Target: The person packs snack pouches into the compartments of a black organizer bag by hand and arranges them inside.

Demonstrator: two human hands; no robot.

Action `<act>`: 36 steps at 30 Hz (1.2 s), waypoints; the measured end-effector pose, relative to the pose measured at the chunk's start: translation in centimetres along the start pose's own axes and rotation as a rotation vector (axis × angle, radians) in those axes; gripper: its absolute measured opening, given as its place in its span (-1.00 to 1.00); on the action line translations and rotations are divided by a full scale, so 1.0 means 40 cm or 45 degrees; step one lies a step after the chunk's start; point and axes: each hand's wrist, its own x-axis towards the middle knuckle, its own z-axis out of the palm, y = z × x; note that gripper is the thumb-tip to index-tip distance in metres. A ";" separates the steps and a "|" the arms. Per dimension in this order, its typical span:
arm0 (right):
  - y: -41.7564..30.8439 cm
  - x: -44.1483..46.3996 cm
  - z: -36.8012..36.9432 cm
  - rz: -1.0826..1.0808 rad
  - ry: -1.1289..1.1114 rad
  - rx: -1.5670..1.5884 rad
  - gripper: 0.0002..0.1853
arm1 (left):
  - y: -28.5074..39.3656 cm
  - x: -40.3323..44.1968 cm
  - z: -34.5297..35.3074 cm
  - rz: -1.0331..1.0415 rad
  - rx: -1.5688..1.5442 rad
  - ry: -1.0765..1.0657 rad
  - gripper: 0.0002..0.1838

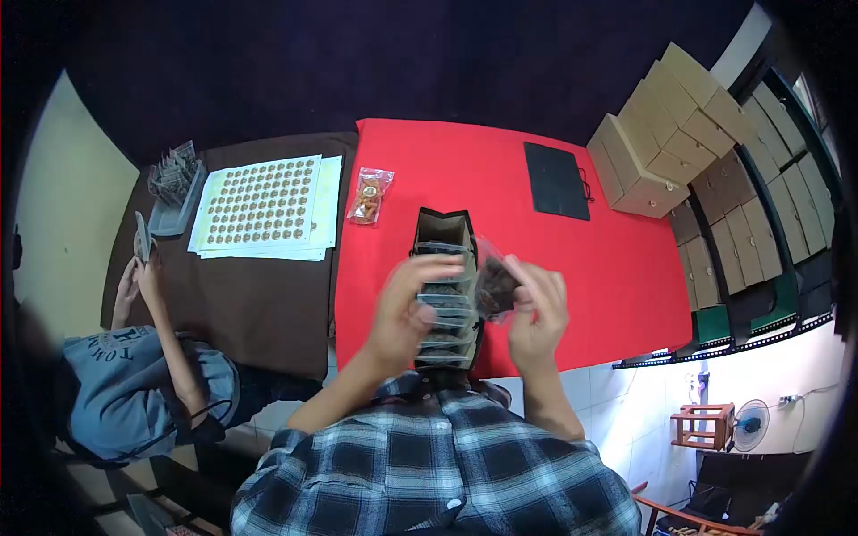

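A long black open-topped bag [442, 228] with a brown inside stands on the red-covered table in front of me. Several clear packets [445, 313] are lined up in it, one behind another. My right hand [540, 313] pinches a clear packet with dark contents [497, 288] just right of the bag. My left hand [402, 308] hovers over the bag's left side, thumb and fingers apart, with nothing visible in it; its fingertips are slightly blurred.
A packet with orange contents [367, 196] and a black flat pouch [557, 180] lie on the red cloth [617, 295]. Cardboard boxes [648, 192] are stacked at right. On the brown-covered table, label sheets [264, 204] lie near a packet-filled tray [170, 219]. A co-worker [147, 384] holds a packet at left.
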 end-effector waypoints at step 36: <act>-0.029 -0.021 0.092 -0.017 0.019 0.018 -0.79 | -0.027 -0.049 0.043 -0.270 -0.110 0.193 -0.40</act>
